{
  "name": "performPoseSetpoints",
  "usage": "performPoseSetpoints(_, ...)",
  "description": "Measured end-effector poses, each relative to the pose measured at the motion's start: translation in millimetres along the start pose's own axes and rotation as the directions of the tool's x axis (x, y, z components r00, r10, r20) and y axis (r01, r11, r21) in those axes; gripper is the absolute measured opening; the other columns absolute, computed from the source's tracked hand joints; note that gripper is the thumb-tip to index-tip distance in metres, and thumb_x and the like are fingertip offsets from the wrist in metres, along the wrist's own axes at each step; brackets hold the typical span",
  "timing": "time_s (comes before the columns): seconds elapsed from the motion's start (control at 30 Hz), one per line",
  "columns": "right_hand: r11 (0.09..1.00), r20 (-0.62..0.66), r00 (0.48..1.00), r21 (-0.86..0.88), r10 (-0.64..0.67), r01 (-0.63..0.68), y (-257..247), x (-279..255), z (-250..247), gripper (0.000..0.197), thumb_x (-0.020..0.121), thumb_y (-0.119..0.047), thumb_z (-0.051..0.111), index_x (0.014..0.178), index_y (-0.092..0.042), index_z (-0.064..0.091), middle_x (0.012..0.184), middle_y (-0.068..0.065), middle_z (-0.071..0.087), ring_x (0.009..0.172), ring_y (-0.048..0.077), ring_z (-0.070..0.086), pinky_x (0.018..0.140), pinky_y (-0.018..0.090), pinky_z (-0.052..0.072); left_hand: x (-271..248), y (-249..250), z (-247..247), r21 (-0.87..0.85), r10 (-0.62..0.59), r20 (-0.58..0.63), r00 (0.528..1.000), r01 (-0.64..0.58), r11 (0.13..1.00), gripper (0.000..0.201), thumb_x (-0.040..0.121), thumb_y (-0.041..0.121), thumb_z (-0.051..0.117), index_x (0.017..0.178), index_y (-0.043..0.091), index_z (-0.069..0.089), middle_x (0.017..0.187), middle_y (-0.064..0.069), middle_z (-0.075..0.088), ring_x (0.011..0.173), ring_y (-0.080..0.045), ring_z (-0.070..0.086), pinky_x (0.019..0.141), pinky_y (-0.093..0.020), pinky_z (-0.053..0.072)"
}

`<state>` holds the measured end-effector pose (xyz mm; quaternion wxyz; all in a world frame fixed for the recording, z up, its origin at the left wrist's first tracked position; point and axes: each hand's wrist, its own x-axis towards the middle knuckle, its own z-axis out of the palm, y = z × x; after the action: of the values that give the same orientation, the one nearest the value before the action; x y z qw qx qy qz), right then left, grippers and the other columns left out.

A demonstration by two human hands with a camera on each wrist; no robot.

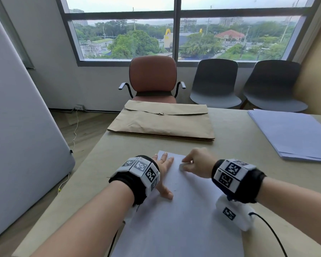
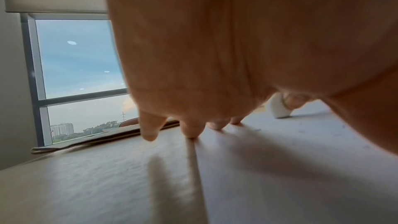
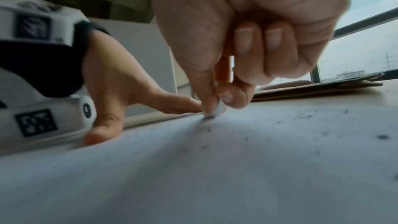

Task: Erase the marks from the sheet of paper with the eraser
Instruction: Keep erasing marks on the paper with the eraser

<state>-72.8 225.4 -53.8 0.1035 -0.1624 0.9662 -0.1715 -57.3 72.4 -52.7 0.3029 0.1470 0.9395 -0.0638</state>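
A white sheet of paper lies on the beige table in front of me. My left hand rests flat on the sheet's left edge with fingers spread and straight. My right hand pinches a small white eraser between thumb and forefinger, its lower end touching the paper near the far end. In the right wrist view the eraser meets the sheet, and dark crumbs lie scattered over the paper. The left wrist view shows the eraser beyond my left fingertips. Faint marks show at mid-sheet.
A brown paper envelope lies across the far side of the table. A stack of white sheets sits at the right. Behind the table stand a brown armchair and two grey chairs. The table's left edge is close.
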Motion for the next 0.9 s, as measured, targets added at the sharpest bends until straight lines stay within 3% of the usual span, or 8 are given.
performPoseSetpoints(0.2,0.993,0.172,0.978,0.026,-0.116,0.113,-11.7,-35.9,16.8,0.04,0.085,-0.025,0.055,0.046,-0.024,0.047,0.041,-0.01,0.049,0.048,0.011,0.038,0.052,0.019,0.034,0.4,-0.3,0.1,-0.004,0.001,0.003,1.0,-0.001,1.0,0.116,0.077,0.055,0.066,0.148,0.022,-0.019,0.156,0.0,-0.022,0.146,-0.023,-0.013,0.116,-0.047,0.003)
performPoseSetpoints(0.3,0.993,0.2,0.973,0.055,-0.117,0.109,-10.2,-27.3,6.7,0.018,0.085,-0.032,0.059,0.071,-0.032,0.07,0.049,-0.016,0.056,0.056,0.006,0.049,0.057,0.018,0.038,-1.4,0.5,-0.8,-0.006,-0.002,-0.001,1.0,0.002,1.0,0.115,0.078,0.054,0.066,0.148,0.02,-0.019,0.157,-0.001,-0.021,0.146,-0.023,-0.013,0.116,-0.047,0.002)
performPoseSetpoints(0.37,0.998,0.11,0.993,0.038,-0.045,0.041,-5.3,-7.7,2.1,0.021,0.085,-0.035,0.06,0.096,-0.024,0.074,0.082,-0.009,0.07,0.081,0.015,0.062,0.073,0.022,0.047,-2.1,1.3,-1.1,-0.005,-0.004,-0.003,1.0,0.004,1.0,0.115,0.078,0.054,0.066,0.148,0.02,-0.019,0.157,-0.001,-0.021,0.146,-0.023,-0.012,0.116,-0.047,0.002)
performPoseSetpoints(0.43,0.998,0.016,1.0,0.057,0.008,-0.009,-0.8,7.3,4.2,0.024,0.083,-0.032,0.06,0.093,-0.015,0.074,0.091,0.003,0.072,0.09,0.023,0.063,0.082,0.03,0.053,-3.1,2.2,-0.8,-0.01,-0.007,-0.009,1.0,0.007,1.0,0.114,0.078,0.053,0.066,0.148,0.021,-0.018,0.157,0.0,-0.02,0.146,-0.023,-0.011,0.116,-0.047,0.003)
performPoseSetpoints(0.53,0.999,0.03,0.998,-0.011,-0.05,0.05,-2.8,-5.1,11.2,0.028,0.085,-0.03,0.056,0.07,-0.009,0.068,0.063,0.007,0.059,0.068,0.023,0.051,0.072,0.031,0.051,-3.3,2.7,-0.8,-0.01,-0.008,-0.013,1.0,0.008,1.0,0.114,0.078,0.053,0.066,0.149,0.021,-0.018,0.157,0.0,-0.02,0.146,-0.023,-0.012,0.116,-0.046,0.002)
performPoseSetpoints(0.7,0.98,0.242,0.95,0.051,-0.198,0.191,-2.8,-52.0,13.3,0.021,0.088,-0.031,0.056,0.089,-0.019,0.073,0.064,-0.001,0.061,0.053,0.007,0.045,0.059,0.02,0.037,-0.9,-0.3,-1.7,-0.024,-0.004,0.006,1.0,0.004,1.0,0.115,0.077,0.054,0.067,0.148,0.022,-0.019,0.157,0.001,-0.021,0.146,-0.022,-0.013,0.116,-0.048,0.002)
performPoseSetpoints(0.8,0.973,0.21,0.97,0.22,-0.122,0.075,8.5,-54.8,8.9,0.022,0.088,-0.033,0.057,0.074,-0.02,0.069,0.053,-0.01,0.052,0.039,0.003,0.046,0.048,0.015,0.038,-3.3,-0.2,-2.3,-0.028,0.006,0.006,1.0,-0.006,1.0,0.115,0.077,0.053,0.068,0.148,0.023,-0.017,0.157,0.002,-0.021,0.145,-0.021,-0.014,0.116,-0.049,0.002)
performPoseSetpoints(0.9,0.919,0.11,0.993,0.385,0.046,-0.086,22.0,-49.8,0.2,0.017,0.089,-0.033,0.057,0.093,-0.02,0.067,0.066,-0.01,0.055,0.044,0.006,0.053,0.043,0.014,0.04,-6.4,-1.6,-5.7,-0.012,0.019,0.013,1.0,-0.019,1.0,0.114,0.076,0.049,0.071,0.149,0.027,-0.013,0.157,0.004,-0.02,0.144,-0.02,-0.019,0.115,-0.053,-0.002)
